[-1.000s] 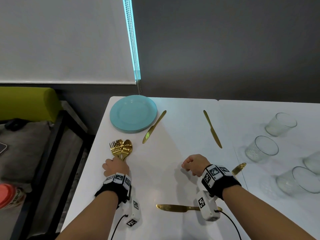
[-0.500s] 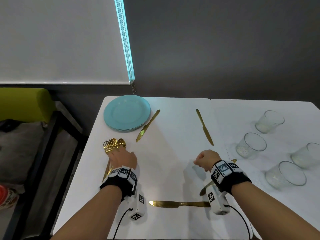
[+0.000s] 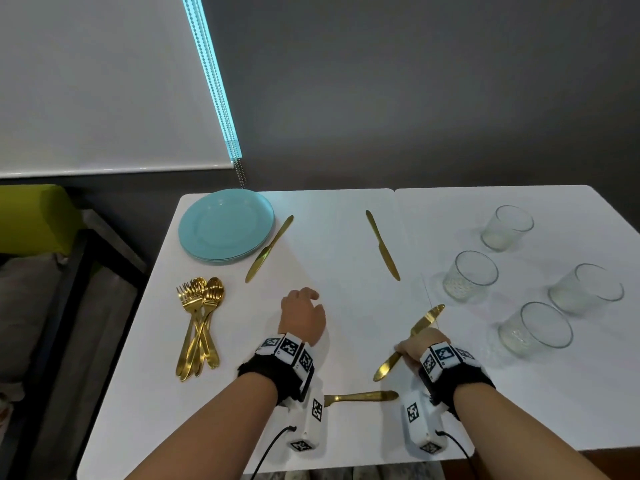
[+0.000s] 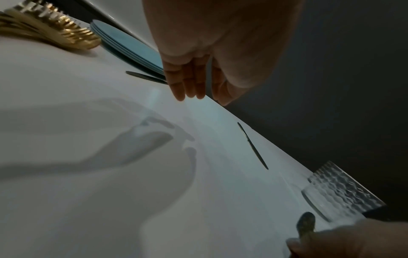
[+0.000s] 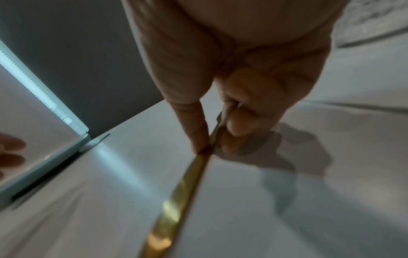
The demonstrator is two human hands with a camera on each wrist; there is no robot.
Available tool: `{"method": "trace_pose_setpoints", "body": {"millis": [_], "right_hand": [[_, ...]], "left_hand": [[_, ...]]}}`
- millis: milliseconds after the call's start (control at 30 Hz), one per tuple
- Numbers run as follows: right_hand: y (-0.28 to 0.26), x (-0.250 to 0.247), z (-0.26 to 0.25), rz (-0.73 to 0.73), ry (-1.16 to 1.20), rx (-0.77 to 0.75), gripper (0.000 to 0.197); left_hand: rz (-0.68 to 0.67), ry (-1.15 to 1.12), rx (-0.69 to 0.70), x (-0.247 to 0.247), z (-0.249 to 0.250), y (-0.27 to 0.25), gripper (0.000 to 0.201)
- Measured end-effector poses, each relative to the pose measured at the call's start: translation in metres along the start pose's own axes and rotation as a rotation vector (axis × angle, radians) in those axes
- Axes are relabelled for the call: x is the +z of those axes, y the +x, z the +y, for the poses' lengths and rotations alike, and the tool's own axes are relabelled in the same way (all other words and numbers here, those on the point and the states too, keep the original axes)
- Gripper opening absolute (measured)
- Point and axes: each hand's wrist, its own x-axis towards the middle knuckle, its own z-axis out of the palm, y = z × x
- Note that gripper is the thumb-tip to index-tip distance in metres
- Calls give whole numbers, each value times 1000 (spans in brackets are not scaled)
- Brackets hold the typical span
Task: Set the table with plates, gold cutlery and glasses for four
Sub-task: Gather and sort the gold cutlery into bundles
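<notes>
Gold knife (image 3: 408,342), slim and mirror-bright, sits pinched by its middle between the thumb and curled fingers (image 5: 234,127) of the right hand (image 3: 414,349); its rounded handle end juts back toward the person and its blade angles forward and to the right, toward the glasses. Whether it touches the white surface (image 3: 332,306) cannot be told. The left hand (image 3: 301,318) hovers over the surface with its fingers (image 4: 187,82) loosely extended, close together and holding nothing.

Left of the left hand, a bundle of gold forks and spoons (image 3: 199,323) lies fanned on the surface, heads pointing away from the person. Ahead of it and to the left is a stack of pale turquoise plates (image 3: 225,225), with a second gold knife (image 3: 268,249) lying just beside its right rim. A third knife (image 3: 382,244) lies ahead, between the two hands and well apart from both. A fourth knife (image 3: 360,397) lies crosswise near the person, between the two wrists.

To the right of the right hand stand four clear, textured tumblers (image 3: 535,329), upright and apart from one another, the nearest just beyond the held knife's blade tip. Both wrists wear black bands carrying white camera units with black-and-white markers.
</notes>
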Motion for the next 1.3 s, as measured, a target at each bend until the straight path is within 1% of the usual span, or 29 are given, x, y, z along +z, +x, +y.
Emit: {"method": "trace_pose_setpoints", "body": {"millis": [167, 333, 467, 533, 667, 733, 867, 967, 1100, 1167, 1233, 1300], "right_hand": [[26, 12, 5, -29, 201, 8, 14], [12, 8, 1, -21, 215, 18, 18], [11, 6, 2, 48, 260, -2, 21], [13, 6, 4, 70, 296, -8, 22], [5, -4, 5, 9, 401, -42, 21], [-1, -10, 0, -50, 425, -138, 23], [-16, -20, -17, -161, 513, -385, 15], [-25, -15, -30, -216, 482, -502, 15], [-30, 0, -41, -221, 420, -561, 19], [-32, 5, -44, -216, 423, -568, 16], [-34, 10, -46, -202, 370, -561, 9], [-36, 17, -47, -166, 209, -543, 7]], "left_hand": [[-58, -50, 30, 10, 10, -5, 32], [-86, -77, 44, 14, 13, -7, 31], [-104, -109, 55, 16, 13, -10, 30], [-135, -126, 52, 17, 14, -13, 29], [-234, -257, 19, 22, 18, -16, 26], [-278, -353, -3, 25, 22, -18, 25], [-426, -513, -93, 25, 30, -23, 28], [-534, -594, -125, 20, 32, -26, 29], [-532, -725, -211, 11, 24, -28, 25], [-519, -739, -236, 7, 18, -29, 23], [-469, -723, -241, 5, 9, -28, 23], [-387, -733, -263, 3, 1, -26, 22]]}}
